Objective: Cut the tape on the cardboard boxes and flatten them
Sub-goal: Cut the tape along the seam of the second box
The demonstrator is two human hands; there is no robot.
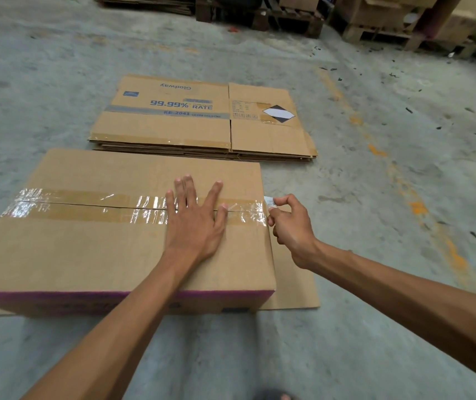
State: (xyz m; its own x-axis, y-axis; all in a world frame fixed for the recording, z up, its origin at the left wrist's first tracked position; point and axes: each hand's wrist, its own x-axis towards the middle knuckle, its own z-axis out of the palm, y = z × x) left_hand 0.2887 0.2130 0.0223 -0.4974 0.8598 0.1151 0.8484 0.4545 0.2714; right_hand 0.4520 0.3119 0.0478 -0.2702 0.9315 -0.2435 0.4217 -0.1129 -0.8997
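A closed cardboard box [92, 255] stands on the concrete floor in front of me. Clear tape [86, 206] runs along its top seam from left to right. My left hand [196, 217] lies flat on the box top over the tape, fingers spread. At the box's right edge, my right hand [291, 226] is closed around a small white object [269, 201], whose tip touches the end of the tape. I cannot tell what the object is. A stack of flattened boxes [199, 122] lies on the floor just beyond.
A flat cardboard sheet [297, 284] lies under the box and sticks out to its right. Wooden pallets [288, 18] and more cardboard stand along the far edge. An orange painted line [415, 203] runs down the floor on the right.
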